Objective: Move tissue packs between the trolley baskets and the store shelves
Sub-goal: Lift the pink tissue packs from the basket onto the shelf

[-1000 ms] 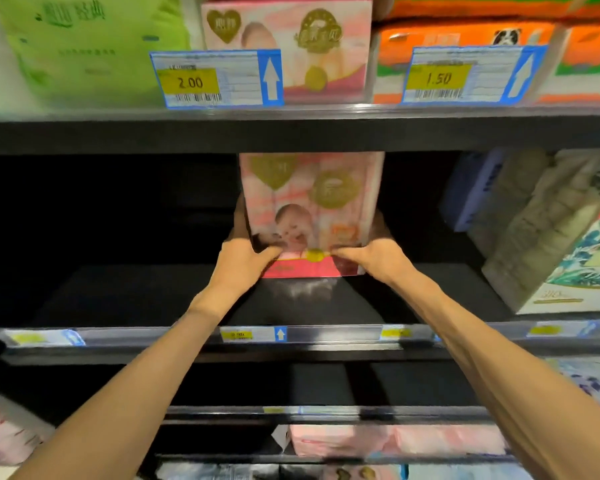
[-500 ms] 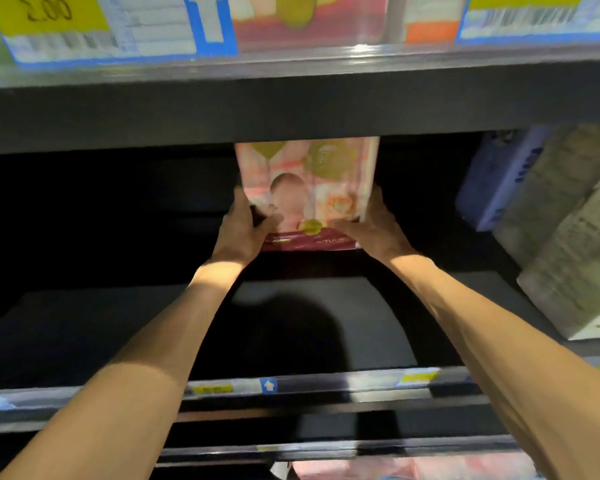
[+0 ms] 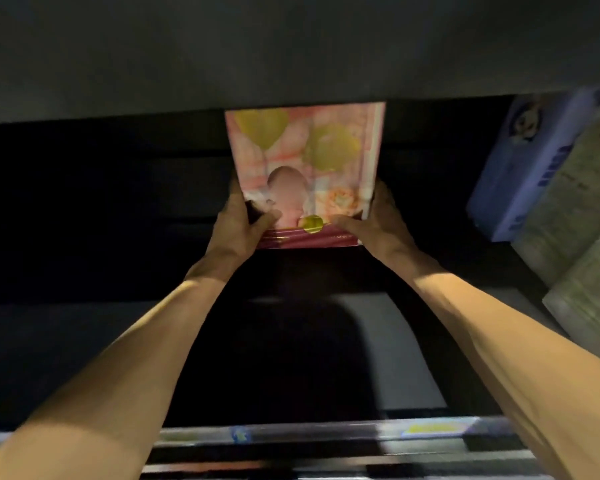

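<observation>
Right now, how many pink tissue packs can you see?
1: the pink tissue pack stands upright deep on the dark shelf, held between both hands. More may hide in the dark.

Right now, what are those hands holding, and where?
Both hands, left and right, hold the pink tissue pack by its lower corners, one each side.

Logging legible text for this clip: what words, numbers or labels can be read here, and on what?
None can be read.
Pink pack held by both hands: print on the red bottom band, blurred.
Blue pack: dark lettering down its side, blurred.
Shelf rail: yellow tag, blurred.
</observation>
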A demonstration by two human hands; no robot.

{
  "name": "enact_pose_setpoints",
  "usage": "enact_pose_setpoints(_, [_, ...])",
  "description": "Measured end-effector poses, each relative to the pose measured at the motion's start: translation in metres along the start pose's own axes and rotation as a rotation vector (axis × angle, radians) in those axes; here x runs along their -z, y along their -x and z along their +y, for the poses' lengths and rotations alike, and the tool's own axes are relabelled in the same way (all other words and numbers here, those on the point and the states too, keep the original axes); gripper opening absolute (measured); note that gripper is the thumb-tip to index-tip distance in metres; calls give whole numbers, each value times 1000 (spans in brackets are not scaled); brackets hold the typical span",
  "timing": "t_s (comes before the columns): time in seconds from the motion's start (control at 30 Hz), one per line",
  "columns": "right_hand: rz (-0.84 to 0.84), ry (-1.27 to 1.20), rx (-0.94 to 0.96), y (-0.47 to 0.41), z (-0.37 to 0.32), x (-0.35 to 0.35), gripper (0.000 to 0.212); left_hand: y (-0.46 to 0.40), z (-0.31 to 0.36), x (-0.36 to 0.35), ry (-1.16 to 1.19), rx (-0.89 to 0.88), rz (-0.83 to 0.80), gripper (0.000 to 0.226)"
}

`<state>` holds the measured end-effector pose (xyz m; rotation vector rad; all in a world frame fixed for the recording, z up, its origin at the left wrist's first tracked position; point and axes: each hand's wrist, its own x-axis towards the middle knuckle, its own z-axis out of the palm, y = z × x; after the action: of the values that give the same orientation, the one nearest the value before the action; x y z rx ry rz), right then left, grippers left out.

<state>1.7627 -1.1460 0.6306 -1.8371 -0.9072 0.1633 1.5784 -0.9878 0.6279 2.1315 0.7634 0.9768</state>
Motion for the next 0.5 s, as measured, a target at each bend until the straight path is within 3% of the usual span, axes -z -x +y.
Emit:
enact_pose_setpoints(0.2, [-10,-64,-59,13,6,17,83,2,14,-15,-4,22,-7,84])
enact_pose_setpoints(0.3, [66,-52,-77,17,13,40,97,2,31,-42,-4,-13,10,79])
enact_pose_setpoints(0.4, [153,120,-30,22,21,68,115,3,50,-79,-8,-36,6,80])
enact_pose_setpoints(0.5, [365,392,76,32,26,87,108,3,66,-110,-12,-48,19,89])
